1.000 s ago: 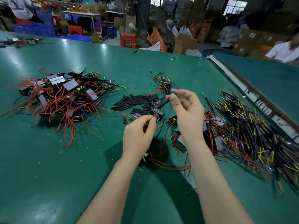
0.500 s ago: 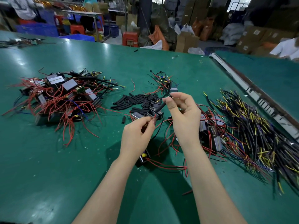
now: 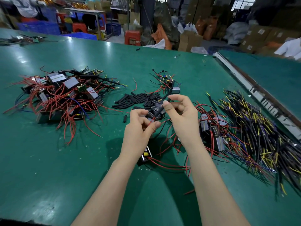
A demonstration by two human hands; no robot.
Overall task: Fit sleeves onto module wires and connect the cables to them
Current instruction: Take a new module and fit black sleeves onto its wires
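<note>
Pinching red wire point(image 3: 151, 120) in left hand point(image 3: 140, 128) | gripping black sleeve point(image 3: 160, 110) in right hand point(image 3: 182, 116) | above green table point(image 3: 48, 160)

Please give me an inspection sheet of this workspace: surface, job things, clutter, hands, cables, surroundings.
Surface: green table, lightly speckled.
Job's things: black sleeve slanting between both hands; red wire at its lower end; loose sleeves pile; module under left wrist.
Clutter: modules heap at left.
Hands: left hand pinches red wire; right hand pinches sleeve.
Cables: cable pile at right.
Surroundings: cardboard boxes, blue crates.
</note>
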